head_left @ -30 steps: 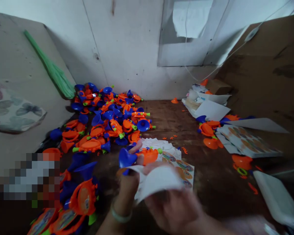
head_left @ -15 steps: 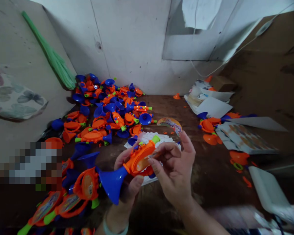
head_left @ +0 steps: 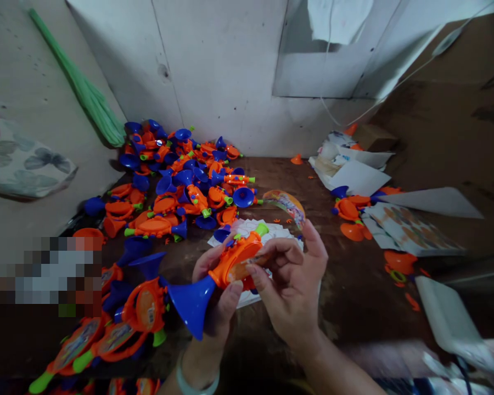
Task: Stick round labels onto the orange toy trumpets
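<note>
Lying slantwise at the lower centre of the frame, the toy trumpet (head_left: 230, 263) points its blue bell to the lower left and its green mouthpiece to the upper right. The left hand (head_left: 218, 307) grips it from below. The right hand (head_left: 292, 291) pinches its orange body from the right. A pile of such toys (head_left: 181, 181) lies beyond on the surface (head_left: 354, 296).

The toy trumpet (head_left: 230, 263) hides the palm of my left hand (head_left: 220, 307). My right hand (head_left: 292, 285) covers part of the white sheet (head_left: 271, 231) on the tabletop (head_left: 354, 296). A pixelated patch (head_left: 49, 274) hides something at the left.
</note>
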{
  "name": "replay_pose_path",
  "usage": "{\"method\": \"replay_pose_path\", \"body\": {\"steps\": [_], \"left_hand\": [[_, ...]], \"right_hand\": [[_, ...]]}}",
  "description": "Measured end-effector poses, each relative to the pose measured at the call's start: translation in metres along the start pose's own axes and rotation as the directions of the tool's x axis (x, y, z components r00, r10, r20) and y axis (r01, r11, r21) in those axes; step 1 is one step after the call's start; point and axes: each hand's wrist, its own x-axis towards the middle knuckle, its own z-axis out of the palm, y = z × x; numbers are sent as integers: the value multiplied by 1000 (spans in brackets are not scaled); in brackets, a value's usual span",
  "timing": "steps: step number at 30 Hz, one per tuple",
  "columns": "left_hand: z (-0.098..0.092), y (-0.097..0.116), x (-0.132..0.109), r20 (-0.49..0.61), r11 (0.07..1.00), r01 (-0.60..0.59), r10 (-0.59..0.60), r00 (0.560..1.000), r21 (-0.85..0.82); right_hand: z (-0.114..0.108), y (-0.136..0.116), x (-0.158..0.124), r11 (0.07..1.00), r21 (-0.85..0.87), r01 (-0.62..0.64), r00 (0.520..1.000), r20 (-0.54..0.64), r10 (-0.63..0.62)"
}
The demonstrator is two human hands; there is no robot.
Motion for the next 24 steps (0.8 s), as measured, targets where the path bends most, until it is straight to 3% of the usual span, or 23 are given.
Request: {"method": "replay_pose_path", "body": {"steps": [7, 11, 15, 19, 24], "left_hand": [[4, -1, -1, -65, 995, 59, -54, 996, 77], [13, 2, 1, -28, 1000, -11, 11, 1000, 8], [10, -1, -2, -30, 990, -124, 126, 992, 73], [2, -6, -4, -54, 968, -176, 188, 981, 178], [4, -5, -6, -34, 980, -162, 167, 985, 111]], "right_hand": [[3, 4, -2, 999, -31, 18, 1000, -17, -19], [7, 7, -1, 993, -79, 91, 996, -17, -93], [2, 8, 9, 930, -298, 215, 971, -36, -236], [-7, 8, 15, 904, -407, 132, 989, -7, -148], [-6, 3, 15, 888, -438, 136, 988, -9, -156]]}}
